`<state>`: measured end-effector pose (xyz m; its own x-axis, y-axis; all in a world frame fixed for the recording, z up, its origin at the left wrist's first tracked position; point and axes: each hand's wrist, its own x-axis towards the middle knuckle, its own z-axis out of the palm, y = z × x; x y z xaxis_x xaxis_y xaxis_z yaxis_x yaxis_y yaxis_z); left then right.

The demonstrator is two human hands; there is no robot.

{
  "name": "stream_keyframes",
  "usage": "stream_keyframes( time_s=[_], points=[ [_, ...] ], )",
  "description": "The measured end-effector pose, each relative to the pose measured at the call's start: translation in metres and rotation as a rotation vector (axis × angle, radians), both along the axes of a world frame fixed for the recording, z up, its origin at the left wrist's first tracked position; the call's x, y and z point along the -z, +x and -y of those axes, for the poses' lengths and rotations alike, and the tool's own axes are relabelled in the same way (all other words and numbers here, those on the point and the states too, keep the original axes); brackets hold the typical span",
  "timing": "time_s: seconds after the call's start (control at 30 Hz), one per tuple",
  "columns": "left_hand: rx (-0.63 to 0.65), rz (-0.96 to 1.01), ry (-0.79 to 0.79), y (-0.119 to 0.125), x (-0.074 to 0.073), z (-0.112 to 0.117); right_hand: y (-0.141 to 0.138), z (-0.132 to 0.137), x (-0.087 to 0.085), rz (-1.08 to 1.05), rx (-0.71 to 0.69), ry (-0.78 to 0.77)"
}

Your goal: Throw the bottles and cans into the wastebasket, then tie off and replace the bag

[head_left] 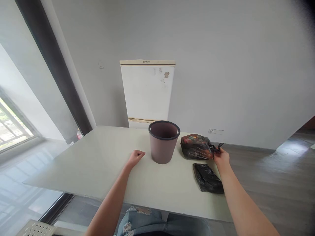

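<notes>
Grey-barred window (pixel 12 126) at far left, then a dark post (pixel 52 62) slanting across the view. Pale table (pixel 93 160) next, its surface running on to the right.

Left arm reaches up from the lower edge, angled inward, forearm over the near edge of the table. Left hand (pixel 136 157) low at the tabletop, fingers curled into a loose fist, thumb side toward the bin; nothing seen in its grip. White fridge (pixel 147 91) behind the table, brownish patch near its upper right corner.

Mauve bin (pixel 162 149) upright on the table, dark rim, just right of the left hand and apart from it. Right of the bin, a filled black bag (pixel 195 147) on its side, colours showing through. Nearer the person, a crumpled black bag (pixel 208 178) lies flat.

Right arm extended, slanting inward past the flat one. Right hand (pixel 222 158) closed on the filled bag's tied end, knot tails poking out above the fingers.
</notes>
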<state>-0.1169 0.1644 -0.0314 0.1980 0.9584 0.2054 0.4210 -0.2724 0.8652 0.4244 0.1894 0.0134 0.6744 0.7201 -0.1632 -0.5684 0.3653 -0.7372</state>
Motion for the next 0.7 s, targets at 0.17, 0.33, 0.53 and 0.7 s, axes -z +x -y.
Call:
stream_keyframes(
  time_s=[0.17,0.33,0.53,0.7],
  points=[
    [-0.006,-0.011,-0.001,0.000,-0.001,0.000,0.001,0.002,0.015,0.011,-0.031,-0.198],
    [-0.013,-0.013,-0.005,0.001,-0.001,0.001,0.002,0.005,0.016,0.105,-0.024,-0.284],
    [-0.021,-0.013,-0.001,0.001,0.000,0.000,0.002,0.018,0.004,0.271,-0.021,-0.335],
    [-0.026,-0.027,0.005,0.001,-0.001,0.001,-0.002,0.031,-0.005,0.522,0.083,-0.367]
  ],
)
